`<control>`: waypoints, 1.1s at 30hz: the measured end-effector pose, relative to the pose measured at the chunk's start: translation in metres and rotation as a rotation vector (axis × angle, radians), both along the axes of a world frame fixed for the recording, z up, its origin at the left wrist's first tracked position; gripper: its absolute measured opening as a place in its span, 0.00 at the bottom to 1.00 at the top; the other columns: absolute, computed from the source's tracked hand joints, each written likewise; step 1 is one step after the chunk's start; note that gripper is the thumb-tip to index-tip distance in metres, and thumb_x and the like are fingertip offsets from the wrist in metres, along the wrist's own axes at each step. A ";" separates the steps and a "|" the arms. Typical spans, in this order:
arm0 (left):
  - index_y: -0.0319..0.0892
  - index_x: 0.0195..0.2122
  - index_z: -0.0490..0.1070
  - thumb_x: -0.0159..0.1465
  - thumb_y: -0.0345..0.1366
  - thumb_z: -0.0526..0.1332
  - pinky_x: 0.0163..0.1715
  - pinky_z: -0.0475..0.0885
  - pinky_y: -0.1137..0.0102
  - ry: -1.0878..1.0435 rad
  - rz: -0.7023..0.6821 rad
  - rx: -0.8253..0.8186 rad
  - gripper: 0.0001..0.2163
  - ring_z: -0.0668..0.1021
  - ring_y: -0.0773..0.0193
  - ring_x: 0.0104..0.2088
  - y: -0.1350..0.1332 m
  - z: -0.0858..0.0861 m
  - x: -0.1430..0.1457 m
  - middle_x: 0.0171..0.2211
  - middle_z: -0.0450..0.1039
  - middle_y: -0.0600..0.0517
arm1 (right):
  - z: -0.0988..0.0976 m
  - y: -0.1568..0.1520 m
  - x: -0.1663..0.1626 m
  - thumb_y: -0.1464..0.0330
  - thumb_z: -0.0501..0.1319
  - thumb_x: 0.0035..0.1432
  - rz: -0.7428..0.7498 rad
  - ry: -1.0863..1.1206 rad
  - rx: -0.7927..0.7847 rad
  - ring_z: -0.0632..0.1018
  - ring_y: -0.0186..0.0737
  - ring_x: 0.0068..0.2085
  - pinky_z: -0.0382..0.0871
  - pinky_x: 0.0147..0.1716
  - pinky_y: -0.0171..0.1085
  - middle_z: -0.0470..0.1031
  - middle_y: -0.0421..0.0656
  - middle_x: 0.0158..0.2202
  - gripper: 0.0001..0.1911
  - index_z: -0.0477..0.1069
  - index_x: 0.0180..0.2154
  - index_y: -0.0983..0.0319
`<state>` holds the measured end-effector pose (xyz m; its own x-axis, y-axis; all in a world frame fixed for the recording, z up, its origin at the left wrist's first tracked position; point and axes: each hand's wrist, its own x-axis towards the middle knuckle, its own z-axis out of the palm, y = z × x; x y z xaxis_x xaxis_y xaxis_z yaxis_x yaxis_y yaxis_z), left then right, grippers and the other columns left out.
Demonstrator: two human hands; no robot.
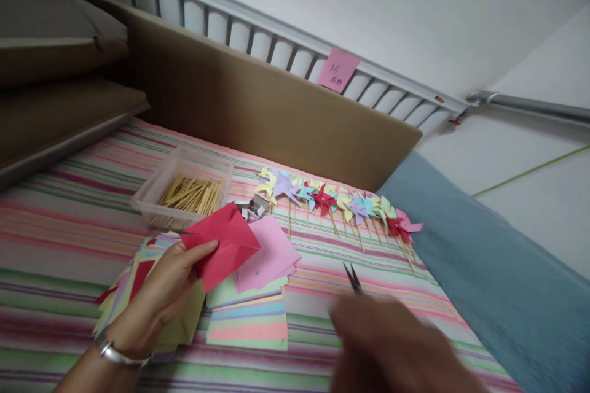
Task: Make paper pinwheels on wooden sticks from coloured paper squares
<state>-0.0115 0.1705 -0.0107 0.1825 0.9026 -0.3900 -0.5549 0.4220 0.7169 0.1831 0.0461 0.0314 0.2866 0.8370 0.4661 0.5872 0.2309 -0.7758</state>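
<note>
My left hand (161,291) pinches a folded red paper square (221,245) by its lower left edge and holds it just above the striped cloth (69,227). My right hand (391,350) is low at the front, blurred by motion, and sits over a pair of small scissors (353,277) whose dark blades stick out beyond it; its fingers cannot be made out. Under the red paper lie pink paper squares (271,258) and stacks of coloured paper (249,316).
A clear plastic box of wooden sticks (187,193) stands behind the paper. A row of finished paper pinwheels (341,199) on sticks lies to the right. A brown cardboard sheet (258,110) leans against a white rail at the back. Blue fabric (483,276) covers the right side.
</note>
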 end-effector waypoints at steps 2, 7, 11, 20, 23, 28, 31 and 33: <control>0.37 0.29 0.78 0.46 0.28 0.70 0.26 0.74 0.72 -0.010 -0.035 0.003 0.08 0.79 0.61 0.25 0.000 0.002 -0.003 0.27 0.80 0.47 | 0.002 0.033 -0.015 0.63 0.59 0.59 -0.008 0.154 -0.037 0.74 0.47 0.49 0.71 0.43 0.44 0.73 0.47 0.48 0.16 0.69 0.49 0.57; 0.36 0.36 0.79 0.49 0.30 0.69 0.28 0.74 0.69 -0.022 -0.219 0.025 0.12 0.80 0.58 0.26 -0.005 -0.002 -0.006 0.29 0.81 0.44 | -0.022 0.077 -0.043 0.60 0.63 0.51 0.190 0.715 -0.506 0.77 0.42 0.35 0.71 0.33 0.38 0.78 0.46 0.36 0.18 0.73 0.40 0.65; 0.35 0.38 0.78 0.53 0.33 0.68 0.30 0.74 0.69 -0.126 -0.226 0.006 0.12 0.80 0.57 0.28 -0.006 -0.005 -0.006 0.33 0.81 0.44 | -0.040 0.077 -0.051 0.62 0.66 0.47 0.241 0.793 -0.517 0.72 0.35 0.25 0.67 0.25 0.33 0.75 0.41 0.25 0.13 0.73 0.32 0.66; 0.39 0.30 0.78 0.57 0.29 0.64 0.30 0.75 0.74 -0.249 -0.081 -0.009 0.03 0.79 0.65 0.26 -0.009 0.007 -0.001 0.29 0.80 0.50 | -0.052 0.079 -0.061 0.64 0.65 0.49 0.105 0.958 -0.313 0.73 0.36 0.28 0.67 0.26 0.34 0.77 0.41 0.29 0.12 0.73 0.35 0.64; 0.37 0.28 0.78 0.53 0.31 0.67 0.30 0.74 0.74 -0.158 -0.140 0.048 0.03 0.78 0.65 0.27 -0.013 0.005 0.007 0.27 0.80 0.48 | -0.054 0.078 -0.064 0.64 0.65 0.49 0.096 0.997 -0.301 0.73 0.35 0.27 0.68 0.26 0.34 0.77 0.41 0.29 0.11 0.73 0.34 0.63; 0.37 0.31 0.79 0.49 0.33 0.70 0.32 0.73 0.72 0.044 -0.127 0.080 0.08 0.79 0.62 0.27 -0.012 0.000 0.011 0.28 0.81 0.47 | -0.050 0.077 -0.061 0.63 0.65 0.48 0.156 0.967 -0.396 0.73 0.35 0.28 0.69 0.26 0.34 0.77 0.42 0.31 0.12 0.74 0.34 0.64; 0.36 0.31 0.79 0.49 0.35 0.70 0.31 0.74 0.71 0.132 -0.203 0.087 0.09 0.79 0.62 0.26 -0.008 0.000 0.004 0.26 0.80 0.47 | -0.047 0.078 -0.053 0.64 0.66 0.47 0.166 0.926 -0.455 0.71 0.32 0.24 0.66 0.22 0.31 0.74 0.40 0.24 0.11 0.74 0.29 0.65; 0.36 0.30 0.79 0.50 0.35 0.70 0.29 0.74 0.72 0.124 -0.267 0.084 0.08 0.79 0.62 0.26 -0.006 0.000 -0.001 0.26 0.80 0.47 | -0.045 0.079 -0.048 0.64 0.67 0.45 0.161 0.941 -0.454 0.69 0.30 0.21 0.64 0.21 0.30 0.73 0.38 0.21 0.11 0.73 0.27 0.66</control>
<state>-0.0129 0.1641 -0.0108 0.3738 0.8590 -0.3497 -0.3385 0.4774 0.8109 0.1350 0.1256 -0.0137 0.2401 0.9374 -0.2523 -0.3077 -0.1730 -0.9356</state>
